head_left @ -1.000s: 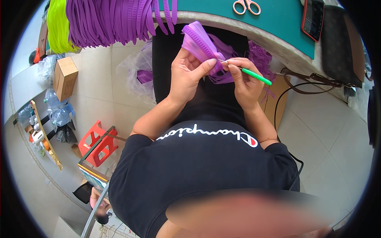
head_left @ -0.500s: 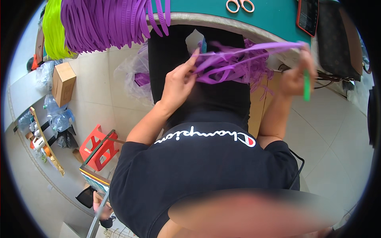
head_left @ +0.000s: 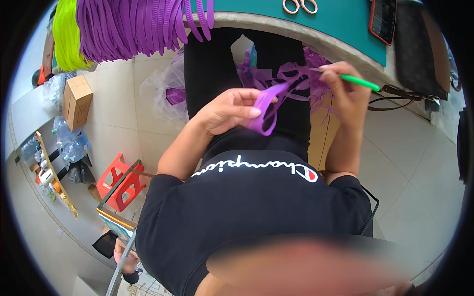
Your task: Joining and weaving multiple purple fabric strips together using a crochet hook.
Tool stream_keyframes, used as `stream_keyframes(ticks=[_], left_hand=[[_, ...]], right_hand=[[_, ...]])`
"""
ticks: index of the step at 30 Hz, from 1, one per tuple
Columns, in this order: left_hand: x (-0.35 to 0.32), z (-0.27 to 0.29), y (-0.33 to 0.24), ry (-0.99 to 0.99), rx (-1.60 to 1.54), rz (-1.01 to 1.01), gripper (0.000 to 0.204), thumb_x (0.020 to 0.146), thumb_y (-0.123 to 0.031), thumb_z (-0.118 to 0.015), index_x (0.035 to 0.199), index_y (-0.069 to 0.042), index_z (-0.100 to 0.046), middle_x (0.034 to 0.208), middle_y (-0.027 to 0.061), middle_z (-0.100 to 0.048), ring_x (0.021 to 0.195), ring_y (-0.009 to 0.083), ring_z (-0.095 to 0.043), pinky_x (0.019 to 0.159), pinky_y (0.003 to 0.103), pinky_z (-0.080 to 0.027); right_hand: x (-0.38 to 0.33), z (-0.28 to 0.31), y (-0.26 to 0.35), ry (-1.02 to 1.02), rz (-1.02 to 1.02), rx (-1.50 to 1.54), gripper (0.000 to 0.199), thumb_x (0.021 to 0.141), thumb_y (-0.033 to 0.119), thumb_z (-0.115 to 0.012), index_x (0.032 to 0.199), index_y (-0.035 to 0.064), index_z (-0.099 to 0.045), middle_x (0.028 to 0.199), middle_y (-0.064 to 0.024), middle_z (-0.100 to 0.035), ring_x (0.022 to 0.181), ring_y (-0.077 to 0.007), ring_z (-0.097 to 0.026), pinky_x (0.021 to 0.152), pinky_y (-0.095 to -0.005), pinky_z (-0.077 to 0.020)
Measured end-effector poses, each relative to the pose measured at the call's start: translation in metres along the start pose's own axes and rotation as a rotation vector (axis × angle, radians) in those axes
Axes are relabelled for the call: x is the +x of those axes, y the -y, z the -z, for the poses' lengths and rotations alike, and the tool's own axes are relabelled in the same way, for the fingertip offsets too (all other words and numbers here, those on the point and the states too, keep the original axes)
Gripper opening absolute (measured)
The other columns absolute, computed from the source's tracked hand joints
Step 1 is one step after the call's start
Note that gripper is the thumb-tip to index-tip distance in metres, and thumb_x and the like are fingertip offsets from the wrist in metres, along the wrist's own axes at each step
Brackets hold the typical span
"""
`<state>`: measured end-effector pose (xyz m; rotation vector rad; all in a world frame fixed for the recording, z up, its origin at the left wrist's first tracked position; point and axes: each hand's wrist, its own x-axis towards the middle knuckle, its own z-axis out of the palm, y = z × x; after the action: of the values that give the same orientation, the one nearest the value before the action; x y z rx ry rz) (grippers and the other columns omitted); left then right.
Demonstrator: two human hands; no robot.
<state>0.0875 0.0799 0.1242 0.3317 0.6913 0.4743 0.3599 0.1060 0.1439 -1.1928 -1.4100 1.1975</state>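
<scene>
My left hand [head_left: 237, 107] pinches a looped purple rubber-like strap [head_left: 269, 123] between thumb and fingers, above my lap. To the right, my right hand [head_left: 346, 91] closes around a slim green-handled tool [head_left: 363, 83] with a thin pale tip that points left, toward the strap. Whether the tip touches any strip I cannot tell. Thin purple strips [head_left: 318, 84] lie tangled beyond the hands and at the right of my lap. A pale wrapper [head_left: 242, 52] stands among the scraps on my dark trousers.
Purple straps [head_left: 133, 24] hang in a dense row at the table's left end, beside yellow-green ones [head_left: 69, 39]. On the green table mat [head_left: 340, 22] lie scissors [head_left: 299, 6] and a phone [head_left: 382, 20]. A cardboard box [head_left: 77, 102] and red stool [head_left: 121, 182] are left; a dark bag [head_left: 419, 54] is right.
The long purple strip stretched between my hands is no longer taut. My right hand has come left and turned the green tool nearly level; my left hand now holds a looped strap closer to me.
</scene>
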Motion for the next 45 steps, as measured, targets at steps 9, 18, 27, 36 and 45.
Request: stream_keyframes(ticks=[9,18,27,36,45], left_hand=[[0.031,-0.007,0.007,-0.228,-0.068,-0.395,0.016,0.094,-0.014,-0.062,0.106,-0.005,-0.06,0.096,0.0052,-0.067,0.085,0.0126,-0.066,0.075,0.03,-0.058],[0.038,-0.001,0.011,-0.405,0.06,-0.432,0.024,0.088,-0.006,-0.066,0.109,-0.002,-0.054,0.107,0.0115,-0.061,0.087,0.0171,-0.065,0.074,0.03,-0.058],[0.032,-0.014,-0.003,0.156,0.792,-0.604,0.012,0.082,-0.008,-0.068,0.091,0.001,-0.066,0.1,0.0111,-0.066,0.107,0.0247,-0.058,0.093,0.037,-0.041],[0.038,-0.021,-0.006,0.13,0.491,-0.375,0.011,0.086,-0.009,-0.07,0.092,0.0,-0.068,0.093,0.0062,-0.069,0.083,0.0154,-0.065,0.078,0.028,-0.05],[0.045,-0.032,-0.011,-0.118,-0.008,-0.299,0.024,0.091,-0.012,-0.064,0.113,-0.003,-0.063,0.104,0.0072,-0.067,0.094,0.016,-0.065,0.084,0.034,-0.054]], right_hand=[[-0.035,-0.08,-0.026,-0.123,0.256,0.089,0.013,0.098,0.006,-0.051,0.106,-0.002,-0.057,0.101,-0.0152,-0.064,0.085,-0.0221,-0.065,0.082,-0.0313,-0.0525],[-0.034,-0.077,-0.032,-0.157,0.133,-0.002,0.012,0.09,-0.004,-0.06,0.098,0.0017,-0.055,0.105,-0.0097,-0.058,0.087,-0.0144,-0.059,0.07,-0.0259,-0.0485],[0.004,-0.04,0.028,0.318,0.444,-0.093,0.018,0.076,-0.009,-0.065,0.088,0.0014,-0.056,0.098,-0.0148,-0.059,0.08,-0.023,-0.062,0.066,-0.0293,-0.0516],[0.02,-0.028,0.012,0.0,0.643,-0.343,0.018,0.088,0.006,-0.062,0.104,-0.0018,-0.064,0.103,-0.015,-0.063,0.083,-0.0237,-0.064,0.07,-0.0275,-0.0515],[-0.03,-0.053,-0.006,-0.186,0.203,0.17,0.012,0.097,0.006,-0.054,0.104,-0.002,-0.052,0.103,-0.0175,-0.063,0.091,-0.0209,-0.066,0.081,-0.0318,-0.0555]])
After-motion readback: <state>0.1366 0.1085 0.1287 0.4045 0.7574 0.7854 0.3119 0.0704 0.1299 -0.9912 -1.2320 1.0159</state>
